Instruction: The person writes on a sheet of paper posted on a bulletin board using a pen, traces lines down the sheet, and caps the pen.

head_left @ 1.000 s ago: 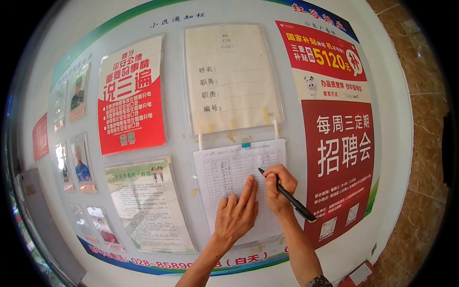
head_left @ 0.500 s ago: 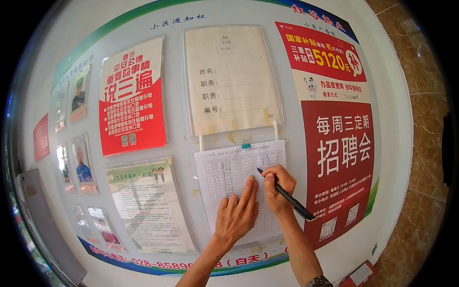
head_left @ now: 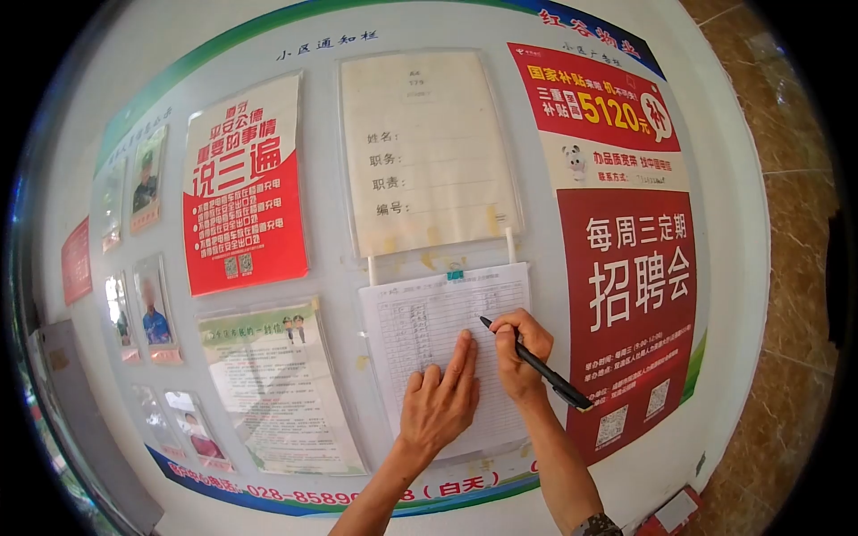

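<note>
A white printed form [head_left: 402, 313] with columns and handwritten entries hangs on the wall board, under a teal clip [head_left: 455, 276]. My left hand [head_left: 438, 397] rests flat against the form's middle, its fingers extended upward. To its right, my right hand [head_left: 521, 353] grips a black pen [head_left: 556, 382] with the tip touching or very near the upper right columns. The pen's rear end points down and right. My hands hide part of the form's right and lower area.
Above the form hangs a cream sheet [head_left: 429, 179]. On the left are a red and white poster [head_left: 246, 241], a green-edged letter [head_left: 277, 402] and several photo cards. A dark red poster [head_left: 626, 313] is at the right, with brown tiles [head_left: 786, 268] beyond.
The view has shifted slightly, so the board's contents sit a little further left. My hands and the pen hold nearly the same positions on the form.
</note>
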Available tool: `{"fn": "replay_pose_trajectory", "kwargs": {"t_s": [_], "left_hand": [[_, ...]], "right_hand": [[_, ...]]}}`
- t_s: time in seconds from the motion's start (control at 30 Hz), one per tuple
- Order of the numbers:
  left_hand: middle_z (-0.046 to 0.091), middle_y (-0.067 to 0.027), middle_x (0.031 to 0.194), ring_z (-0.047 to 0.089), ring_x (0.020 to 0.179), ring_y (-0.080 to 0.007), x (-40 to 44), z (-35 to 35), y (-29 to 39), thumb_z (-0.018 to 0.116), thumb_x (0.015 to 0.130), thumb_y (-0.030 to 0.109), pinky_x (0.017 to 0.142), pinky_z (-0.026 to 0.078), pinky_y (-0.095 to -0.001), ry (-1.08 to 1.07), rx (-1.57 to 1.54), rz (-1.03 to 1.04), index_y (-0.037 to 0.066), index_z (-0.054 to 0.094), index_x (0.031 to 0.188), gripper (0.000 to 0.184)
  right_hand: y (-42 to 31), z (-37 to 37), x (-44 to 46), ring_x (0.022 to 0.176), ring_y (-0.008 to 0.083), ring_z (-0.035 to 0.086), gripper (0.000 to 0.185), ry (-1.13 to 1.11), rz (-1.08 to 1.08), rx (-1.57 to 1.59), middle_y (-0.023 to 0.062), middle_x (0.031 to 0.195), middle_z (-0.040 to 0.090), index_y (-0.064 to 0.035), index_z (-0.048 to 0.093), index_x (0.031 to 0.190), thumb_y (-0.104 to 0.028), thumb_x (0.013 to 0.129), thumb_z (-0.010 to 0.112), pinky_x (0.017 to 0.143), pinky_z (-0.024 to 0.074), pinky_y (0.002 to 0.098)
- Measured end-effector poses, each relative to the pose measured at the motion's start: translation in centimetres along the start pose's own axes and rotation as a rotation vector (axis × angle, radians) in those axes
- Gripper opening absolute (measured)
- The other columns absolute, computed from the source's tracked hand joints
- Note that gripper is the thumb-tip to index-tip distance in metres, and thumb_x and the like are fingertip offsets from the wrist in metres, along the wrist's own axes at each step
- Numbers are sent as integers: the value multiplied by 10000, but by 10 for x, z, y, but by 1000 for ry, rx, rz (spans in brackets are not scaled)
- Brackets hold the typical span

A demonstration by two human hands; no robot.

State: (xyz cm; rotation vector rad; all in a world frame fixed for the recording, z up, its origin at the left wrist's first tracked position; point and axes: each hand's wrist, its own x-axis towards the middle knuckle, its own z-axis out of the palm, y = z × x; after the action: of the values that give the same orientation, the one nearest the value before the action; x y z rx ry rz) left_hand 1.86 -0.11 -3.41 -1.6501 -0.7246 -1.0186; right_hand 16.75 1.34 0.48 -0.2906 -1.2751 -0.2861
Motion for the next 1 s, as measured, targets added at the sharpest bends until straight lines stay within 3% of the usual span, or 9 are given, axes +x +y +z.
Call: {"fn": "replay_pose_trajectory", "kwargs": {"t_s": [0.57,0.67,0.73,1.0], "left_hand": [[528,-75,1463,408,607,-158,1,0,-2,639,851,193,577,362,-299,40,8,25,13,634,1280,465],[527,-77,1463,407,611,-159,1,0,-2,640,852,192,576,358,-294,41,7,30,10,629,1288,473],[529,-75,1462,413,620,-159,1,-1,-1,644,853,195,577,356,-291,35,0,17,8,620,1302,487],[491,-68,1497,400,640,-159,-1,2,-1,687,824,189,598,352,-304,15,2,6,32,573,1362,571]], "right_hand": [[7,-10,1,579,155,531,76,-11,30,-25,69,697,574,-5,603,814,-14,873,556,541,440,296],[7,-9,2,589,87,469,146,-13,-9,-24,38,686,554,-1,596,827,-59,933,515,540,393,257],[3,-10,4,579,158,525,77,-9,-10,-19,69,696,571,-5,604,813,-19,874,560,540,434,299],[5,-9,4,567,174,526,69,-14,-17,-26,77,686,568,-4,604,805,-7,862,566,533,434,309]]}}
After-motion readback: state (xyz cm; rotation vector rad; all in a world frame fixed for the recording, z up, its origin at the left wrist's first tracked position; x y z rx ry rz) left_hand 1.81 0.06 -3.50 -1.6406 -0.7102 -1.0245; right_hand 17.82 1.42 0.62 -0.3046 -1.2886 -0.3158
